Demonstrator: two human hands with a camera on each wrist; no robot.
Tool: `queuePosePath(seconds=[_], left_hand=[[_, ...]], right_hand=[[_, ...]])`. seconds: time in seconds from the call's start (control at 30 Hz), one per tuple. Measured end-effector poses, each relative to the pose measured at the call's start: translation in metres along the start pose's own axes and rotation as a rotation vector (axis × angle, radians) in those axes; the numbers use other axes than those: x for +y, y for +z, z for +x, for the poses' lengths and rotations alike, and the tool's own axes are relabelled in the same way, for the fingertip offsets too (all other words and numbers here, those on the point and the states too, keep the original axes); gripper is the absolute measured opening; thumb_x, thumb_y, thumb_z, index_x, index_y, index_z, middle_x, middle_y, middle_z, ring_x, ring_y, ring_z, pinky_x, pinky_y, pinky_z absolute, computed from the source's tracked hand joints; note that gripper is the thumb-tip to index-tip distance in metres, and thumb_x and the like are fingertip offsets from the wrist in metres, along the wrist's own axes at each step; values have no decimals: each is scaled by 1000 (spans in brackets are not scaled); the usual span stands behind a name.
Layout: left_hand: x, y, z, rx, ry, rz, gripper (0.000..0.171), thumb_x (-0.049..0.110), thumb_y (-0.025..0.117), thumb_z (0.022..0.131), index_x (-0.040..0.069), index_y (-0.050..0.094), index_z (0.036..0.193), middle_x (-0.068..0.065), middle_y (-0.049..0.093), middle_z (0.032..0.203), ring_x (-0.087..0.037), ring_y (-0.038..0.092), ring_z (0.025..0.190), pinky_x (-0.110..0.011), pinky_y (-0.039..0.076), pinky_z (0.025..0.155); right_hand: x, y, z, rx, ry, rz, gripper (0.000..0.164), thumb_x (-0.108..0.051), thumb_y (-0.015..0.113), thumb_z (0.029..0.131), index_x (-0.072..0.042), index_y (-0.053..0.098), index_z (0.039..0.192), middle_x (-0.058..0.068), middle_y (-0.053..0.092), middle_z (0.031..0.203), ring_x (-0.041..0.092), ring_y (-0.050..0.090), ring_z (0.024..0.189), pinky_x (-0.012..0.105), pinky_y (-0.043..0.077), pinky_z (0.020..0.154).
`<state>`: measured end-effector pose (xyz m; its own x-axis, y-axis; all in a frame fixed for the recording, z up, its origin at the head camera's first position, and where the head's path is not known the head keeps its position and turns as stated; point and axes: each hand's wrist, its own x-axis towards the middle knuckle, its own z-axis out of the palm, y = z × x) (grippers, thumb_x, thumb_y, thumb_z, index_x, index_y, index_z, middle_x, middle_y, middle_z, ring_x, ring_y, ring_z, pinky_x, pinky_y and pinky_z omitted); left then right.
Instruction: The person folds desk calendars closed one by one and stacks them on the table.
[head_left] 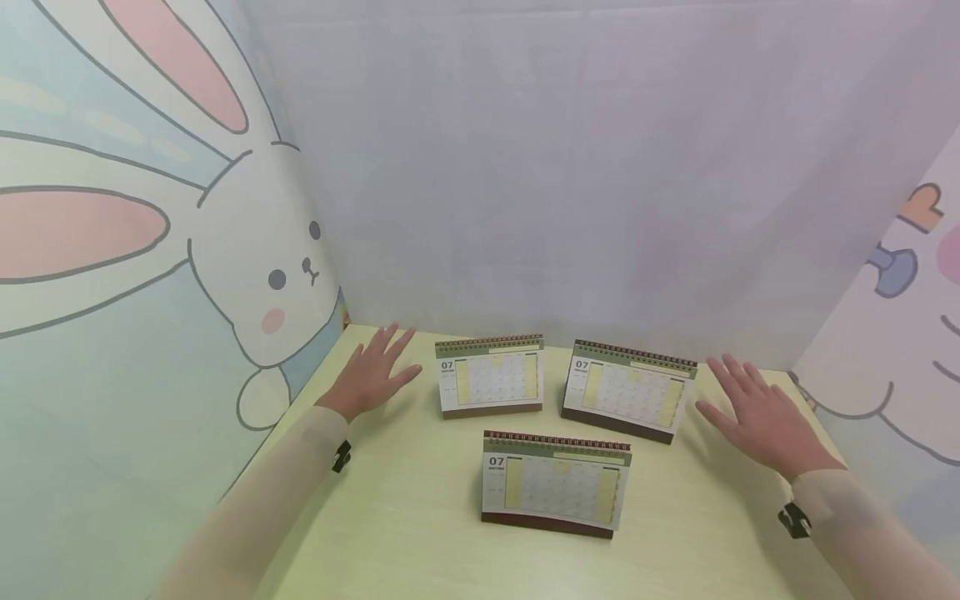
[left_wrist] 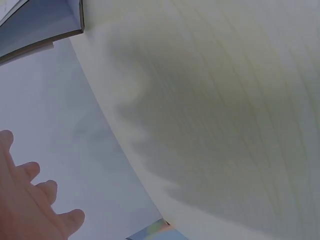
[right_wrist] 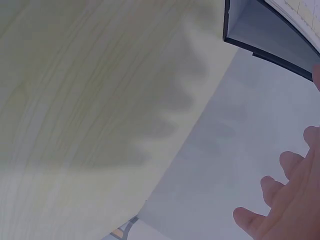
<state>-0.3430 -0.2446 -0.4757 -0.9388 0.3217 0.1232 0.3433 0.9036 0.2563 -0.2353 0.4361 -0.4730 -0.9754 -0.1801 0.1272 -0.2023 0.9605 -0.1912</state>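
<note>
Three desk calendars stand upright on a pale wooden table, each with a spiral binding on top and a page marked 07. Left of the back-left calendar point(head_left: 491, 379), my left hand point(head_left: 371, 375) hovers with fingers spread, holding nothing. My right hand point(head_left: 768, 417) is likewise spread and empty, just right of the back-right calendar point(head_left: 630, 392). The front calendar point(head_left: 555, 483) sits between the two arms, nearer to me. In the left wrist view, a calendar's open side point(left_wrist: 40, 30) shows at the upper left; in the right wrist view, another calendar's side point(right_wrist: 270, 35) appears at the upper right.
A plain pale curtain point(head_left: 555, 167) hangs behind the table point(head_left: 405, 517). On the left is a panel with a drawn white rabbit point(head_left: 247, 267); another cartoon panel point(head_left: 855, 358) borders the right side. Both hands cast shadows on the tabletop.
</note>
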Motion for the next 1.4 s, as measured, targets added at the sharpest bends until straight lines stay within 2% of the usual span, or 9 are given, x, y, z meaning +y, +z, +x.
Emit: queuePosePath(seconds=[0.23,0.5,0.7,0.83,1.0,1.17,1.3,1.4], left_hand=[[2,0,-3,26,-4,-15,85,67,51,120,23,29,189,-23,31,195,-56,44,174,-83,22,145],[3,0,-7,55,12,-40,82,64,51,121,20,34,188,-25,37,192,-53,39,177,-75,29,146],[6,-3,-11,62,-5,-69,80,63,51,122,19,36,187,-25,39,190,-53,39,176,-75,33,144],[8,-6,-15,66,-23,-103,79,64,50,122,18,40,185,-25,44,187,-52,42,174,-76,37,142],[11,-7,-18,117,-10,-146,69,59,48,125,13,53,176,-22,56,177,-49,52,166,-75,45,136],[13,-8,-21,167,14,-176,58,52,51,125,10,70,160,-16,72,159,-43,68,148,-68,57,125],[16,-7,-22,168,4,-195,54,52,52,125,11,79,148,-13,82,147,-38,78,134,-64,63,117],[19,-7,-23,151,5,-198,53,52,53,124,12,83,142,-13,84,145,-38,80,133,-63,64,118]], right_hand=[[-7,-2,-2,41,-22,-37,92,-57,58,122,-11,16,190,36,30,190,72,35,168,91,36,126],[-12,-4,-5,106,-45,-86,87,-54,63,120,-7,31,185,38,48,179,71,49,157,90,46,118],[-11,-3,-7,210,-61,-102,72,-46,72,116,0,55,168,40,66,159,68,64,138,86,51,111],[-12,-3,-8,234,-61,-111,64,-45,72,115,1,63,159,38,71,153,66,67,134,84,52,109],[-16,-5,-10,219,-54,-106,57,-44,70,116,1,72,151,36,77,145,63,70,130,82,55,106],[-24,-7,-14,149,-21,-89,48,-42,68,118,-2,79,142,32,81,141,61,73,127,79,58,105],[-30,-9,-17,94,2,-70,42,-41,67,118,-6,83,135,30,83,139,60,75,127,78,60,104],[-34,-8,-18,91,-2,-55,38,-41,67,118,-9,86,129,24,87,131,54,80,119,75,63,99]])
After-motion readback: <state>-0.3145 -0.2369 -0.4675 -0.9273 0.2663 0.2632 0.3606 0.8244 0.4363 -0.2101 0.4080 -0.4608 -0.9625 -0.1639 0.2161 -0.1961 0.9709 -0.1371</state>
